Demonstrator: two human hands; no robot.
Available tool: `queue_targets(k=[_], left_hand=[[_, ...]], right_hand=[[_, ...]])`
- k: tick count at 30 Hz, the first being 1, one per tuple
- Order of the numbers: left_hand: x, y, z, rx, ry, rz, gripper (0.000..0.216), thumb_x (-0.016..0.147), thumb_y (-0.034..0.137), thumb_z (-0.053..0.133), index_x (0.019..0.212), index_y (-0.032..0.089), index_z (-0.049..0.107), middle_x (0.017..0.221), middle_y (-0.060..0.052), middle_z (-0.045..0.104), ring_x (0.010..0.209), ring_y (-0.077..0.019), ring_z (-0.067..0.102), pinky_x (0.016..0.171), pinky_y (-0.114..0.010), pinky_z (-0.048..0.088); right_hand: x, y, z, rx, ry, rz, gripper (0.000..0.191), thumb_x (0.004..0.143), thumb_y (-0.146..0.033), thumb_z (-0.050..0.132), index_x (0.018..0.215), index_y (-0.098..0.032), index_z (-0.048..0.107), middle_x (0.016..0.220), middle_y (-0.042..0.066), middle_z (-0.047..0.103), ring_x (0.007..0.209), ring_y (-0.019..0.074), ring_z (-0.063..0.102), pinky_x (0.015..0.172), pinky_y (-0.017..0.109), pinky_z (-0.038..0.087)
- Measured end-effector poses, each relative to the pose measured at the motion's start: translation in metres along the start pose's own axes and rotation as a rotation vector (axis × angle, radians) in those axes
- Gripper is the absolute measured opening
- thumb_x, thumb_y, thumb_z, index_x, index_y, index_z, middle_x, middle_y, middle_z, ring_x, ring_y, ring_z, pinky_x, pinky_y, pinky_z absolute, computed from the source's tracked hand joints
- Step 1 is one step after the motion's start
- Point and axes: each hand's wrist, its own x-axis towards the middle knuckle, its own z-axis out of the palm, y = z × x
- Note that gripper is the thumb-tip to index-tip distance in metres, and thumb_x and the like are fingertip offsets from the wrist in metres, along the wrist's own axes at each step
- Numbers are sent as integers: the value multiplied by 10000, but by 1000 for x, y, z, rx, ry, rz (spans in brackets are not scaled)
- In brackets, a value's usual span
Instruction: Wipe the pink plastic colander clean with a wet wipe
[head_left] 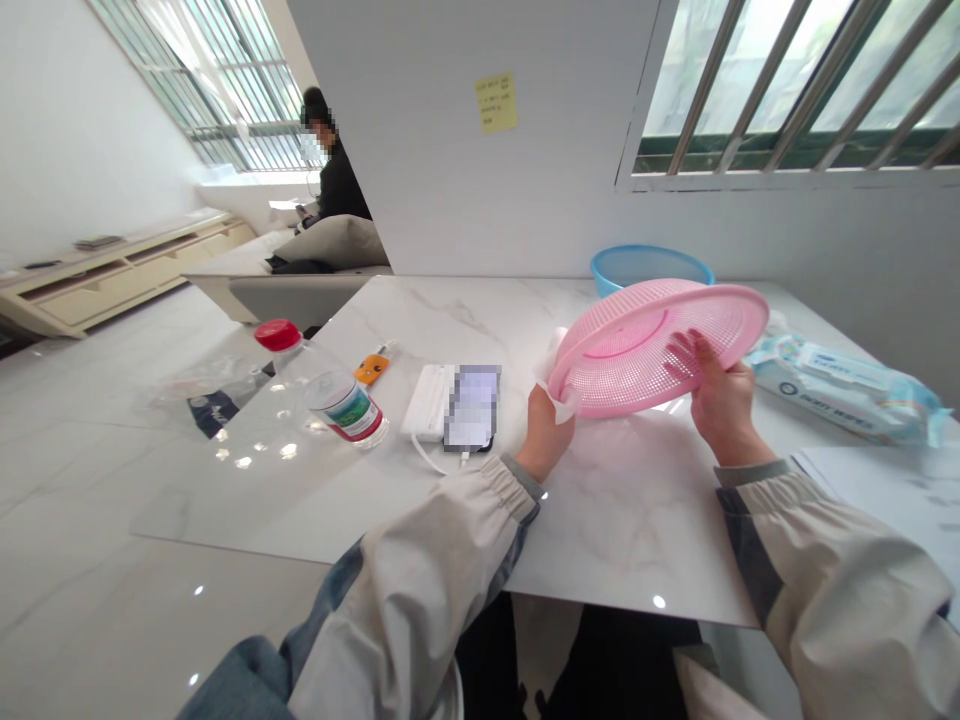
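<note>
I hold a pink perforated plastic basket [637, 345] tilted above the white marble table [600, 520]. My right hand [716, 395] grips its near rim, fingers showing through the mesh from behind. My left hand [546, 432] is closed on a white wipe [559, 385] pressed against the basket's left edge.
A blue basin [649, 265] stands behind the basket. A pack of wet wipes [840, 385] lies at the right. A bottle with a red cap [322, 385], a small orange object [371, 368], a white power bank and a phone [457, 405] lie at the left. Another person sits far back left [334, 185].
</note>
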Motion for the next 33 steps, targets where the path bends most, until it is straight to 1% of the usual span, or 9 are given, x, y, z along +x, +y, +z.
queue_targets(k=[3,6,8,12,16,21,24,28,33], left_hand=[[0,-3,-1,5,-5,19,596,1021,300,699,1605,187,661,1714,-176,653,1678,-389,544,1460,-599,354],[0,-6,-1,17,-5,23,611,1015,336,721,1601,173,660,1690,-201,669,1651,-411,573,1442,-623,382],[0,-7,-1,22,2,11,618,1010,342,728,1602,182,660,1690,-195,671,1643,-415,579,1437,-632,386],[0,-4,-1,12,12,-23,597,999,321,734,1581,203,676,1662,-168,700,1627,-404,595,1432,-617,400],[1,-3,0,10,16,-45,567,974,298,749,1529,192,708,1618,-179,728,1595,-415,624,1412,-619,428],[1,-2,0,-7,18,-28,577,977,285,746,1546,197,700,1635,-165,719,1615,-397,607,1420,-587,425],[1,-3,0,-15,11,-18,595,985,294,749,1567,192,682,1653,-172,705,1630,-402,593,1427,-594,415],[0,-4,0,-1,18,-27,575,985,281,732,1549,179,696,1623,-187,722,1606,-409,618,1422,-616,418],[1,-5,1,-22,4,-17,610,952,249,708,1556,168,682,1630,-187,720,1590,-390,641,1408,-586,448]], right_hand=[[0,0,-1,0,-7,6,637,715,-660,1075,1125,-213,882,1202,132,875,1151,351,861,951,549,750],[-1,-1,-1,5,-5,15,641,697,-667,1082,1119,-224,890,1208,127,880,1155,347,862,944,530,751],[-1,-1,0,5,-1,17,633,689,-670,1084,1108,-235,894,1204,117,884,1155,342,863,943,525,752],[-2,-2,1,7,0,16,618,685,-667,1087,1095,-245,899,1185,102,886,1151,338,864,951,524,750],[-1,-1,0,9,-7,15,623,693,-659,1086,1109,-235,898,1197,115,882,1145,338,864,965,530,746],[-1,0,-1,9,-9,14,602,717,-647,1081,1113,-234,892,1210,120,879,1156,348,862,949,540,749],[-1,0,-1,12,-11,17,606,717,-645,1083,1117,-232,893,1211,123,878,1159,349,862,943,535,748],[0,0,-1,10,-6,19,604,705,-642,1084,1111,-237,893,1208,120,880,1157,349,862,930,531,749],[1,1,-1,4,-11,20,602,703,-656,1081,1105,-251,892,1211,112,883,1158,349,863,907,523,751]])
